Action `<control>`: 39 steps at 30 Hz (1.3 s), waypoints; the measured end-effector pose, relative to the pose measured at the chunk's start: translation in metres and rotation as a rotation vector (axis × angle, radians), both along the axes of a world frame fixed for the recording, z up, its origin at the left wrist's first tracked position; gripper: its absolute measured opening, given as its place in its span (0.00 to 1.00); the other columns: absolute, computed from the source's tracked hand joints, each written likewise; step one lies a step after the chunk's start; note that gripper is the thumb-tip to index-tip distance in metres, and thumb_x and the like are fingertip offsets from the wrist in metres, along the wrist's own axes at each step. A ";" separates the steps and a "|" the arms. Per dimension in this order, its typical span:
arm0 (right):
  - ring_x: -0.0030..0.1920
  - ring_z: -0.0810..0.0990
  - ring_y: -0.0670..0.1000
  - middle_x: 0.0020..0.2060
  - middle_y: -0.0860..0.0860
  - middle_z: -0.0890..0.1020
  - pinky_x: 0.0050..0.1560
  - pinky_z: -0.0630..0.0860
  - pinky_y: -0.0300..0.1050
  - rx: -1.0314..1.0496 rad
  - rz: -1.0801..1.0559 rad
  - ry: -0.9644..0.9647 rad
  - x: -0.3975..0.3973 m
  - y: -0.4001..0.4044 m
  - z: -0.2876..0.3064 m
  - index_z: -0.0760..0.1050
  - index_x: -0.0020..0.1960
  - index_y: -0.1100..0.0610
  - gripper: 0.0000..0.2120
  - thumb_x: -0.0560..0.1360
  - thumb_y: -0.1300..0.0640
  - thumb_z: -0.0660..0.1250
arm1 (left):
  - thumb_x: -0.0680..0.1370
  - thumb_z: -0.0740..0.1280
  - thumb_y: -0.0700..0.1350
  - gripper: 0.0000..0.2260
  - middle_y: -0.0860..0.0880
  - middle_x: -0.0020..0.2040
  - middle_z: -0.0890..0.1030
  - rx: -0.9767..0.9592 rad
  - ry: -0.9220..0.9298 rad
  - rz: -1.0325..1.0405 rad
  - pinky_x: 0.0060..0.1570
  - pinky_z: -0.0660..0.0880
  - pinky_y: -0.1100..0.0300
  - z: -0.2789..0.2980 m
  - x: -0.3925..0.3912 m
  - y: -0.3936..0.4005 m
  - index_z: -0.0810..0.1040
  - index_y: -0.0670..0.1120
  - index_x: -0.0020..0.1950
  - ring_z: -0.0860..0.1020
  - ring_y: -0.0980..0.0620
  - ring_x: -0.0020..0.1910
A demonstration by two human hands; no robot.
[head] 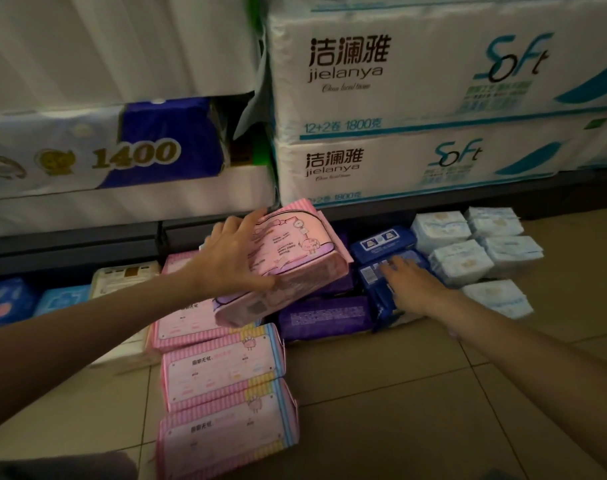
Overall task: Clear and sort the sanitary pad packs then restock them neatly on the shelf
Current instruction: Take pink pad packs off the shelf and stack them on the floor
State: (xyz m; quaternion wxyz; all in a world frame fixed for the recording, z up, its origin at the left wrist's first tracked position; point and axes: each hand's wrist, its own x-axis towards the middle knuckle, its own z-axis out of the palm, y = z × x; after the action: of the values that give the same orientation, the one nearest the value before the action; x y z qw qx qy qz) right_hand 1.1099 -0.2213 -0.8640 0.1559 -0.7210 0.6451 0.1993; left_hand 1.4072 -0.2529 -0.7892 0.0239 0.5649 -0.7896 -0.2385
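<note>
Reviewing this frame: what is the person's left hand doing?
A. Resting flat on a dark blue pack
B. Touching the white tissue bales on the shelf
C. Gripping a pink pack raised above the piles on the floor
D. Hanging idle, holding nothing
C: the left hand grips a pink pack, fingers and thumb wrapped around its edge, tilted above the floor piles, while the right hand reaches onto the dark blue packs.

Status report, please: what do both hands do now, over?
Left hand grips pink pack, lifted over the floor piles. Right hand flat on dark blue pack. Nothing in the way.
</note>
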 end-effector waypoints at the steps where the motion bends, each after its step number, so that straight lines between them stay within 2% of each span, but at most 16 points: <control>1: 0.68 0.64 0.61 0.69 0.59 0.62 0.61 0.69 0.49 -0.051 -0.060 -0.166 0.009 -0.006 0.008 0.58 0.73 0.58 0.27 0.76 0.62 0.63 | 0.56 0.67 0.66 0.51 0.46 0.70 0.64 0.066 0.063 0.048 0.66 0.65 0.45 0.002 -0.003 -0.001 0.52 0.53 0.75 0.63 0.44 0.68; 3: 0.62 0.72 0.57 0.61 0.57 0.73 0.54 0.70 0.45 -0.061 -0.367 -0.686 0.031 -0.016 0.032 0.66 0.68 0.58 0.21 0.77 0.60 0.64 | 0.60 0.70 0.62 0.45 0.48 0.66 0.71 0.316 0.318 0.195 0.62 0.71 0.46 0.008 -0.005 0.001 0.59 0.52 0.73 0.71 0.46 0.63; 6: 0.58 0.76 0.54 0.59 0.55 0.77 0.58 0.73 0.47 0.233 -0.768 -1.320 0.053 -0.022 0.057 0.70 0.64 0.56 0.19 0.76 0.52 0.66 | 0.74 0.64 0.52 0.21 0.44 0.49 0.82 0.733 0.769 0.354 0.47 0.79 0.54 0.021 -0.002 0.009 0.72 0.42 0.63 0.81 0.48 0.46; 8: 0.59 0.76 0.54 0.59 0.56 0.77 0.64 0.71 0.49 0.408 -0.789 -1.452 0.059 -0.018 0.064 0.73 0.61 0.54 0.23 0.70 0.45 0.67 | 0.77 0.56 0.49 0.14 0.43 0.38 0.83 0.863 0.954 0.414 0.33 0.79 0.60 0.024 0.007 0.013 0.75 0.41 0.51 0.82 0.49 0.34; 11: 0.59 0.77 0.54 0.61 0.55 0.78 0.65 0.70 0.50 0.627 -0.692 -1.585 0.073 -0.013 0.069 0.73 0.62 0.53 0.34 0.60 0.39 0.72 | 0.69 0.61 0.51 0.15 0.43 0.35 0.82 0.916 1.065 0.456 0.32 0.78 0.60 0.028 0.021 0.015 0.75 0.42 0.48 0.81 0.49 0.31; 13: 0.55 0.81 0.53 0.56 0.55 0.82 0.56 0.78 0.49 0.753 -0.626 -1.740 0.086 -0.014 0.074 0.79 0.59 0.54 0.37 0.52 0.43 0.81 | 0.67 0.65 0.51 0.17 0.43 0.40 0.83 0.922 1.028 0.444 0.38 0.79 0.57 0.030 0.030 0.016 0.76 0.43 0.50 0.82 0.50 0.36; 15: 0.46 0.84 0.51 0.45 0.54 0.85 0.43 0.81 0.46 0.735 -0.592 -1.792 0.098 -0.016 0.084 0.84 0.48 0.56 0.26 0.52 0.50 0.82 | 0.70 0.66 0.49 0.15 0.44 0.47 0.81 0.882 0.899 0.399 0.44 0.79 0.53 0.031 0.038 0.016 0.76 0.44 0.54 0.82 0.50 0.43; 16: 0.43 0.84 0.51 0.42 0.53 0.85 0.41 0.81 0.44 0.652 -0.590 -1.749 0.105 -0.017 0.090 0.83 0.47 0.57 0.20 0.57 0.54 0.80 | 0.72 0.66 0.48 0.14 0.44 0.50 0.81 0.847 0.832 0.392 0.48 0.78 0.51 0.031 0.042 0.016 0.76 0.45 0.56 0.82 0.48 0.47; 18: 0.46 0.83 0.50 0.45 0.51 0.85 0.49 0.81 0.44 0.389 -0.470 -1.536 0.120 -0.027 0.095 0.77 0.55 0.57 0.17 0.66 0.59 0.73 | 0.77 0.64 0.49 0.13 0.45 0.55 0.81 0.794 0.705 0.425 0.54 0.77 0.49 0.029 0.055 0.014 0.77 0.45 0.59 0.80 0.45 0.54; 20: 0.54 0.78 0.47 0.55 0.47 0.80 0.60 0.75 0.47 0.104 -0.198 -1.201 0.140 -0.034 0.098 0.69 0.68 0.52 0.33 0.66 0.56 0.76 | 0.78 0.63 0.48 0.10 0.44 0.55 0.80 0.747 0.609 0.500 0.56 0.75 0.49 0.028 0.069 0.011 0.77 0.45 0.55 0.78 0.45 0.54; 22: 0.60 0.71 0.48 0.61 0.47 0.73 0.60 0.69 0.45 -0.126 0.079 -0.863 0.160 -0.041 0.097 0.56 0.75 0.45 0.48 0.62 0.48 0.79 | 0.79 0.63 0.43 0.05 0.44 0.53 0.79 0.682 0.574 0.615 0.57 0.73 0.47 0.026 0.086 0.007 0.76 0.44 0.51 0.77 0.44 0.54; 24: 0.63 0.68 0.54 0.63 0.53 0.70 0.59 0.67 0.48 -0.268 0.221 -0.637 0.180 -0.047 0.097 0.48 0.76 0.41 0.52 0.62 0.40 0.76 | 0.79 0.62 0.42 0.04 0.44 0.50 0.79 0.646 0.555 0.712 0.55 0.74 0.48 0.025 0.102 0.006 0.76 0.43 0.50 0.78 0.45 0.50; 28: 0.61 0.70 0.59 0.61 0.58 0.72 0.56 0.70 0.49 -0.240 0.262 -0.620 0.218 -0.066 0.096 0.50 0.76 0.40 0.49 0.63 0.36 0.73 | 0.79 0.61 0.40 0.04 0.47 0.43 0.77 0.577 0.538 0.753 0.40 0.76 0.56 0.028 0.122 0.007 0.75 0.42 0.49 0.77 0.50 0.41; 33: 0.66 0.64 0.59 0.67 0.57 0.68 0.63 0.63 0.52 -0.300 0.349 -0.506 0.263 -0.076 0.070 0.60 0.74 0.46 0.33 0.72 0.39 0.66 | 0.78 0.62 0.38 0.05 0.46 0.45 0.74 0.389 0.454 0.870 0.51 0.72 0.51 0.027 0.144 0.008 0.71 0.46 0.43 0.74 0.47 0.51; 36: 0.69 0.66 0.57 0.68 0.53 0.70 0.67 0.64 0.51 -0.141 0.328 -0.551 0.264 -0.089 0.058 0.66 0.71 0.47 0.21 0.78 0.48 0.60 | 0.78 0.61 0.38 0.05 0.47 0.46 0.74 0.337 0.410 0.915 0.53 0.72 0.52 0.025 0.159 0.009 0.72 0.47 0.44 0.74 0.47 0.52; 39: 0.65 0.70 0.56 0.68 0.55 0.69 0.64 0.69 0.50 0.053 0.374 -0.390 0.250 -0.098 0.059 0.59 0.74 0.45 0.25 0.79 0.58 0.57 | 0.78 0.60 0.37 0.07 0.44 0.49 0.75 0.271 0.409 0.863 0.51 0.71 0.53 0.028 0.165 0.009 0.75 0.42 0.54 0.74 0.47 0.50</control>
State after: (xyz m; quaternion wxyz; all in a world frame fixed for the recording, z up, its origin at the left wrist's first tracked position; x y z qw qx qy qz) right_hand 1.3598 -0.3196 -0.8055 0.2567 -0.8480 0.4530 0.0987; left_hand 1.5722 -0.2444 -0.7613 0.2014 0.7800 -0.4248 -0.4131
